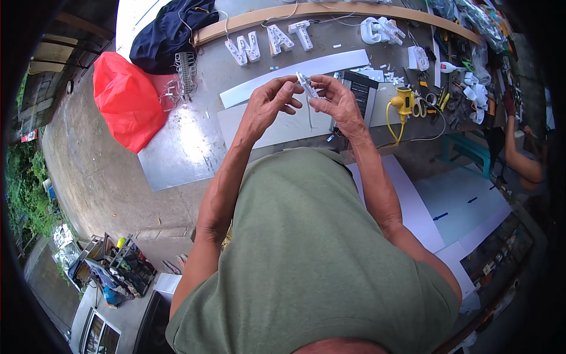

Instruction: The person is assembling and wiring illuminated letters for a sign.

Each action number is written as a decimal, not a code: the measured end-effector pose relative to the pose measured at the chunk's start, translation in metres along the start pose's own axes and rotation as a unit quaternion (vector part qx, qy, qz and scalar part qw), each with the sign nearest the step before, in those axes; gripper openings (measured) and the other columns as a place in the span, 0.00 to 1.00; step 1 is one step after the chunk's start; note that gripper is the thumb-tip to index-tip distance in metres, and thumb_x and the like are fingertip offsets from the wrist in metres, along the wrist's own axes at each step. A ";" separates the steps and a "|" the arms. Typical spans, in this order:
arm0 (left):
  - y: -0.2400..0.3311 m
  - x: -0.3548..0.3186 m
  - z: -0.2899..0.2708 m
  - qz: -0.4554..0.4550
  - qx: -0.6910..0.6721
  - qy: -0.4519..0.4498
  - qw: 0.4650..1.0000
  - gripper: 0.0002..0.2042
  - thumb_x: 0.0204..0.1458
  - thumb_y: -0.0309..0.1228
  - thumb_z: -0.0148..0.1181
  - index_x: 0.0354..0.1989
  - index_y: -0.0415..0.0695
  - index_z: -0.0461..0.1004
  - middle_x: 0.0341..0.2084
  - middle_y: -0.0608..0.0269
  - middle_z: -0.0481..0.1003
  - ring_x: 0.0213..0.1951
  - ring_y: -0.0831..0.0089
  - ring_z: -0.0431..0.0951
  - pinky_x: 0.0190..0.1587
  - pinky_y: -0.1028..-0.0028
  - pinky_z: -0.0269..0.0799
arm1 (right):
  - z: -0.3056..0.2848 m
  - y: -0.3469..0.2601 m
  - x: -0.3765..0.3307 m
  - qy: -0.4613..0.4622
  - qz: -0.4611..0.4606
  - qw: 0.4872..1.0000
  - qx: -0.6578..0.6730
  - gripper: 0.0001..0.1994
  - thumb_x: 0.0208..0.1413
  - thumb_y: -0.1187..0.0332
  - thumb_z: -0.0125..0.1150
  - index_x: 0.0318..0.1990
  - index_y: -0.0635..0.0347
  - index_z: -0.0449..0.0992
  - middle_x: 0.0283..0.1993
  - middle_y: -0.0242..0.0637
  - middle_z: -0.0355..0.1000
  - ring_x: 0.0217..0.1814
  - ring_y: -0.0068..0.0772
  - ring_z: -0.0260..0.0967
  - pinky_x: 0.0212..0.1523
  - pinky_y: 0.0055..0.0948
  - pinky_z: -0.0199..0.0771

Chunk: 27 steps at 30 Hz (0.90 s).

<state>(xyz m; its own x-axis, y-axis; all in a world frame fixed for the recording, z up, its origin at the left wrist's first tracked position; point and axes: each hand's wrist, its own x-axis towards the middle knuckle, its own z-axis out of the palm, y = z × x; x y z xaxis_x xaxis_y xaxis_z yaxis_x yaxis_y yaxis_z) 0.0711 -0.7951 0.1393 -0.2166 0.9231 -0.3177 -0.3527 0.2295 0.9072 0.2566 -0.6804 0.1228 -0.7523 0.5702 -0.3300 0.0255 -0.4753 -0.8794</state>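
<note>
Above the table's near edge I hold up a small white channel letter (307,86), seen nearly edge-on, with a thin pale wire hanging below it. My right hand (341,105) pinches its right side between thumb and fingers. On the other side, my left hand (272,105) has its thumb and forefinger closed at the letter's upper edge, the other fingers curled. Beneath my hands lie a white strip (247,93) and a pale flat sheet (259,127). Just right of my right hand is a dark flat box (362,88).
Several white channel letters (277,41) stand along a long tan strip (336,8) at the back. A red plastic bag (127,103) sits left. Rightward are a yellow power tool (404,101), scissors (419,107) and small white pieces. Another person's arm (522,159) shows at far right.
</note>
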 end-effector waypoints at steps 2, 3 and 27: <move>-0.011 -0.011 -0.011 -0.038 0.026 0.006 0.999 0.28 0.64 0.49 0.54 0.56 0.31 0.72 0.43 0.49 0.80 0.40 0.71 0.81 0.41 0.72 0.80 | 0.020 0.017 -0.006 0.025 -0.081 0.949 -0.303 0.33 0.48 0.62 0.75 0.62 0.57 0.69 0.50 0.40 0.72 0.45 0.35 0.76 0.48 0.33 0.77; -0.019 -0.016 -0.016 -0.049 0.044 -0.001 0.998 0.29 0.65 0.50 0.54 0.55 0.31 0.73 0.43 0.49 0.80 0.40 0.70 0.81 0.41 0.71 0.80 | 0.030 0.027 -0.007 0.026 -0.065 0.950 -0.304 0.33 0.48 0.62 0.75 0.62 0.57 0.69 0.50 0.40 0.72 0.45 0.35 0.76 0.48 0.33 0.77; -0.072 -0.042 -0.111 -0.100 0.292 -0.112 0.945 0.13 0.58 0.34 0.64 0.48 0.41 0.78 0.31 0.61 0.82 0.36 0.78 0.80 0.39 0.74 0.73 | 0.038 0.101 -0.051 -0.063 0.142 0.954 -0.257 0.12 0.61 0.68 0.58 0.46 0.65 0.80 0.29 0.33 0.78 0.32 0.20 0.73 0.35 0.24 0.71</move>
<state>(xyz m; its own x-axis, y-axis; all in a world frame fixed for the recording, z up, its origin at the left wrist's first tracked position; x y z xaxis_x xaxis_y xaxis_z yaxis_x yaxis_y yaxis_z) 0.0046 -0.8845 0.0570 0.0227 0.8705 -0.4917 0.2102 0.4766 0.8536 0.2727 -0.7833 0.0636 -0.7389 0.3668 -0.5653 0.5360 -0.1884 -0.8229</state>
